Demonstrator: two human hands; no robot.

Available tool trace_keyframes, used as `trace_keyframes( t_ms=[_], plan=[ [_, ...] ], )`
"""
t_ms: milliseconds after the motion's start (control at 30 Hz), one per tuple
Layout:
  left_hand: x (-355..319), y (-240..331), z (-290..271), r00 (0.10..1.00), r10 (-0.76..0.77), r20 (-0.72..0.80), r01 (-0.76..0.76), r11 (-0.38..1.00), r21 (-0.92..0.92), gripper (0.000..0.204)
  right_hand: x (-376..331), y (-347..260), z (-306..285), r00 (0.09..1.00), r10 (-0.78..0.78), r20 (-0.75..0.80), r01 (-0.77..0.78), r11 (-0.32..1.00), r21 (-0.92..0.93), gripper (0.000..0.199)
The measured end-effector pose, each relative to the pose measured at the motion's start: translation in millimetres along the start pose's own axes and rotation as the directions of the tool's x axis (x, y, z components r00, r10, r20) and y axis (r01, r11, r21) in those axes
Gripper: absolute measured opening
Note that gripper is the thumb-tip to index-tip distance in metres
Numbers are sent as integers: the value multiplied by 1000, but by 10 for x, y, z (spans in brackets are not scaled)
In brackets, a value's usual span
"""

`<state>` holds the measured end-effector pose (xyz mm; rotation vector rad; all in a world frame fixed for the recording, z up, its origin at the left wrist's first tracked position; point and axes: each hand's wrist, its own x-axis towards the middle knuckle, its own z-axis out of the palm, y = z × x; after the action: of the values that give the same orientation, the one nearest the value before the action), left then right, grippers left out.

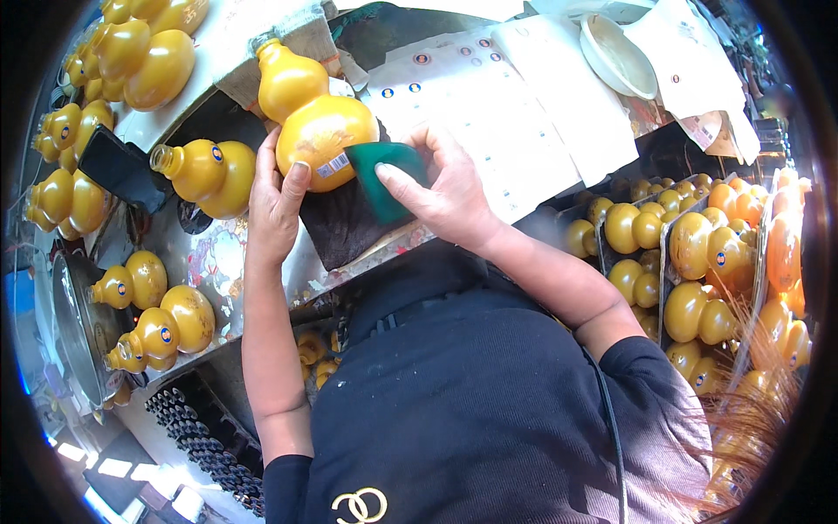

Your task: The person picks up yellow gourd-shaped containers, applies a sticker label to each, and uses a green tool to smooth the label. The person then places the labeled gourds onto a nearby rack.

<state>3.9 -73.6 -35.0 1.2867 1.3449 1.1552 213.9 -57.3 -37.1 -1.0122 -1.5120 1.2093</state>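
A yellow gourd-shaped bottle (330, 131) lies on its side on a dark cloth (345, 231), its neck pointing away from me. My left hand (278, 196) is closed around the lower left of its big bulb. A small white barcode label (333, 164) shows on the bulb's near side. In my right hand (445, 188) is a flat green scraper (384, 179), pinched between thumb and fingers. Its upper left corner is at the bulb beside the label; whether it touches, I cannot tell. Left of my left hand lies another yellow gourd bottle (223, 179) with a round blue sticker.
Sheets of round stickers (524, 113) cover the table to the right, with a white bowl (618, 57) beyond. More gourd bottles (161, 336) stand and lie along the left. Crates of yellow and orange gourd bottles (698, 244) stand at the right. A black box (129, 166) sits at left.
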Motion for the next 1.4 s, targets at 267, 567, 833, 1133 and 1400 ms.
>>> trace_keyframes(
  t_ms=[267, 567, 833, 1133, 1400],
  plan=[
    [11, 0, 0, 997, -76, -34, 71, 989, -130, 79, 103, -18, -176, 964, 264, -13, -242, 902, 357, 17],
    [51, 267, 204, 978, -143, -154, 116, 978, -172, 87, 650, -359, -158, 912, 289, 293, -159, 904, -396, 87],
    [64, 134, 152, 983, -158, -96, 113, 924, -364, 78, 809, -91, -104, 860, 333, 385, -197, 915, -351, 94],
    [73, 154, 170, 982, -156, -111, 113, 940, -320, 74, 876, -205, -83, 836, 325, 442, -121, 895, -430, 92],
    [80, 169, 166, 984, -162, -71, 122, 912, -392, 70, 875, -149, -73, 845, 353, 401, -184, 897, -402, 88]
  ],
)
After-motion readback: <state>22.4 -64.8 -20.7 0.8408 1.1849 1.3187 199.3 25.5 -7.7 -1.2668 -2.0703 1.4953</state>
